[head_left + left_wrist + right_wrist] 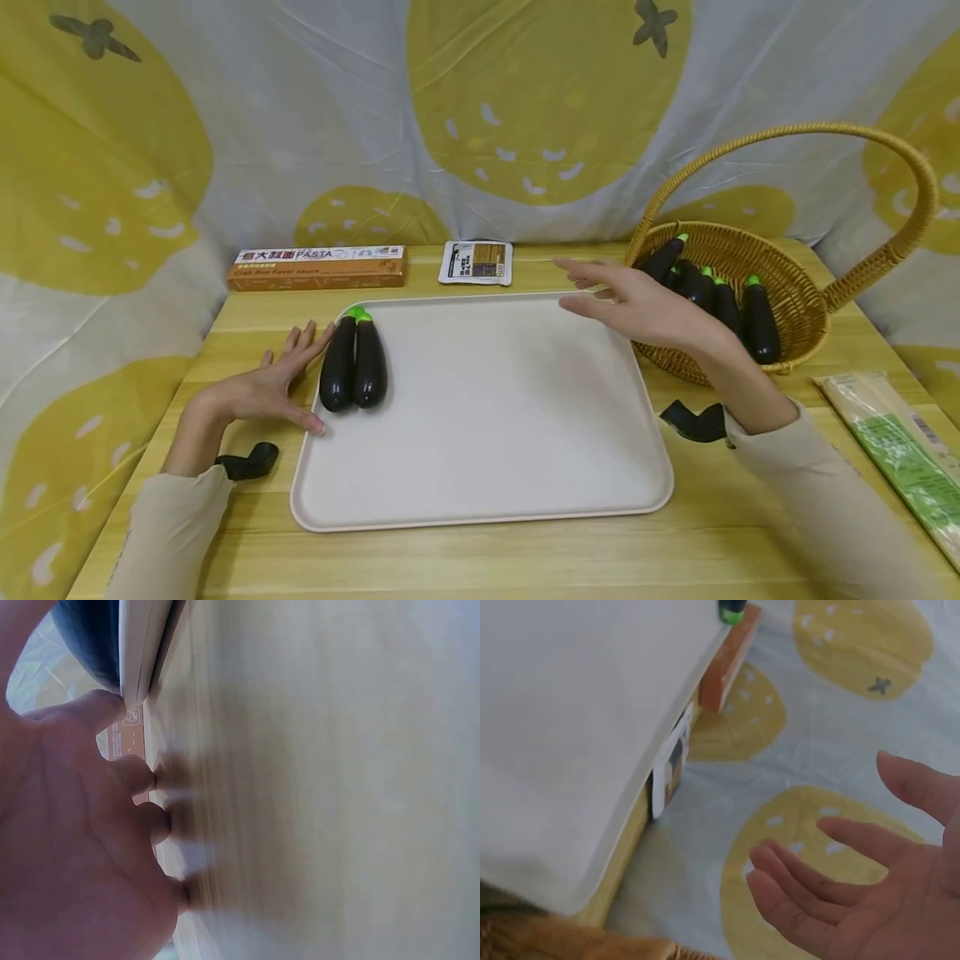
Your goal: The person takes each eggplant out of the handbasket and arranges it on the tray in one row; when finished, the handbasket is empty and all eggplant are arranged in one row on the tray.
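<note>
Two dark eggplants (pixel 354 362) with green stems lie side by side at the left end of a white tray (pixel 495 417). My left hand (pixel 273 387) is spread at the tray's left edge, thumb over the rim and index finger beside the eggplants; in the left wrist view its other fingertips (pixel 159 823) come down at the wooden table. My right hand (pixel 637 304) is raised over the tray's far right corner, fingers extended and holding nothing. Just right of it, several more eggplants (pixel 761 325) sit in a wicker basket (pixel 806 300), partly hidden by the hand.
Behind the tray are a pasta box (pixel 318 268) and a small white packet (pixel 475 262). A long packet with a green label (pixel 900 450) lies at the right of the table. The basket's tall handle (pixel 825 129) arches upward, and a patterned cloth (pixel 330 108) hangs behind.
</note>
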`<state>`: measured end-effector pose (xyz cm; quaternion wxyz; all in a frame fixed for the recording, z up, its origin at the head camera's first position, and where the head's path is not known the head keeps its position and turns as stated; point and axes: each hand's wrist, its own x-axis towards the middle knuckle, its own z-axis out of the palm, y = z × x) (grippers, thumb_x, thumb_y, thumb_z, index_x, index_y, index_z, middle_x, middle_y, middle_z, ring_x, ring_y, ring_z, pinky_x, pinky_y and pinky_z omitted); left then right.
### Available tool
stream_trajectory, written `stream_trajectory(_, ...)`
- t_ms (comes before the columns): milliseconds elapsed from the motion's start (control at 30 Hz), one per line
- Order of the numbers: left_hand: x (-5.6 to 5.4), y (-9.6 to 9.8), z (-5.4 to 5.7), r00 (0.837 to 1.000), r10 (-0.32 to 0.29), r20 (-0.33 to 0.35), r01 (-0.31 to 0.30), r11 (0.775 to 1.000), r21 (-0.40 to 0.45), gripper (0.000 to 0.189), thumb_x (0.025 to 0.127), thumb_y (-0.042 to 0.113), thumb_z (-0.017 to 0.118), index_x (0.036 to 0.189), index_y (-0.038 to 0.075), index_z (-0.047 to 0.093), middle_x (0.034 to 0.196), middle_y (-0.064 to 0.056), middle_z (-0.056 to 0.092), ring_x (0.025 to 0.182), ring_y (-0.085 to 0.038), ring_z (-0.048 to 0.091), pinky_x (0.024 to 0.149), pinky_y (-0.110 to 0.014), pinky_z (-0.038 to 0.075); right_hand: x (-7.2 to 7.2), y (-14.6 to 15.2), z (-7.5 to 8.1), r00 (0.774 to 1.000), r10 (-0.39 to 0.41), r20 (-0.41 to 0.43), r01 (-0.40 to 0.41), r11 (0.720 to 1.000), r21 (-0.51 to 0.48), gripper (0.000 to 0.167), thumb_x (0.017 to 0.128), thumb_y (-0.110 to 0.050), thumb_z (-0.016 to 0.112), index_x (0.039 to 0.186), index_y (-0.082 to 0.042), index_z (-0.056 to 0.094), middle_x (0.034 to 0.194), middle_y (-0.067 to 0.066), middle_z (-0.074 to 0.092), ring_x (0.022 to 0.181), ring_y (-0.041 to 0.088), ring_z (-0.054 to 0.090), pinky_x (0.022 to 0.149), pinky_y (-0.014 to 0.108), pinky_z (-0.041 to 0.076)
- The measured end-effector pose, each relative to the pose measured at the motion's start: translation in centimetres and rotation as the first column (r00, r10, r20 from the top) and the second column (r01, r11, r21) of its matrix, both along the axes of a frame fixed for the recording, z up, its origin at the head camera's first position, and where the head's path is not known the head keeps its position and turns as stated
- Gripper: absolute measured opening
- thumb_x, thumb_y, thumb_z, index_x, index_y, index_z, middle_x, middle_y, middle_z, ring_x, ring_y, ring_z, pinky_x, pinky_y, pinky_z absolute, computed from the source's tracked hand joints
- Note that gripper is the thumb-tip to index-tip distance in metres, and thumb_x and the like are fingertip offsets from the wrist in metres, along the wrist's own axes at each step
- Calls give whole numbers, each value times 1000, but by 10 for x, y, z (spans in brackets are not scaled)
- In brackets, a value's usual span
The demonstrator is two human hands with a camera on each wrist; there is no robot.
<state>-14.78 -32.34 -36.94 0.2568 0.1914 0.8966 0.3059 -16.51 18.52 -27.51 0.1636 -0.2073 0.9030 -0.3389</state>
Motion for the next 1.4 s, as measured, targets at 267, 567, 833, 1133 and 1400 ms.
stream_trajectory(267, 0, -5, -3, 1000, -3, -3, 3, 1000, 8, 139, 74, 31, 94, 167, 23, -9, 166, -27, -30, 151, -51, -34, 112, -81, -20, 0, 68, 1, 981, -177, -77, 185, 976, 114, 68, 107, -50, 51, 165, -22, 29, 163, 25, 32, 144, 48, 38, 109, 70, 37)
stream_trajectory(567, 0, -5, -3, 1000, 6, -1, -6, 1000, 2, 139, 74, 32, 94, 167, 25, -9, 166, -26, -30, 151, -49, -34, 112, -79, -20, -15, 122, -12, 926, -377, 29, 369, 918, 147, 82, 105, -62, 38, 168, -18, 9, 165, 35, 22, 147, 58, 27, 112, 76, 30)
stream_trajectory(833, 0, -4, -5, 1000, 1, -9, -1, 1000, 5, 139, 74, 32, 94, 167, 24, -9, 167, -26, -30, 151, -50, -34, 113, -79, -20, -25, 130, -22, 906, -412, 99, 392, 904, 170, 86, 104, -64, 39, 167, -12, 10, 158, 42, 28, 143, 59, 30, 112, 75, 29)
stream_trajectory(1133, 1, -2, -3, 1000, 2, -1, -2, 1000, 12, 138, 74, 32, 94, 168, 22, -8, 166, -26, -30, 151, -49, -35, 112, -79, -21, -31, 129, -30, 891, -433, 133, 414, 898, 148, 89, 103, -65, 41, 166, -9, 13, 161, 41, 23, 141, 56, 32, 112, 71, 32)
stream_trajectory(1400, 1, -2, -3, 1000, 7, 5, -7, 1000, 10, 139, 74, 34, 94, 167, 22, -8, 166, -26, -30, 151, -49, -35, 113, -78, -22, -39, 127, -39, 887, -452, 99, 434, 886, 161, 84, 105, -60, 44, 164, -5, 22, 148, 33, 41, 93, 25, 53, 85, 46, 43)
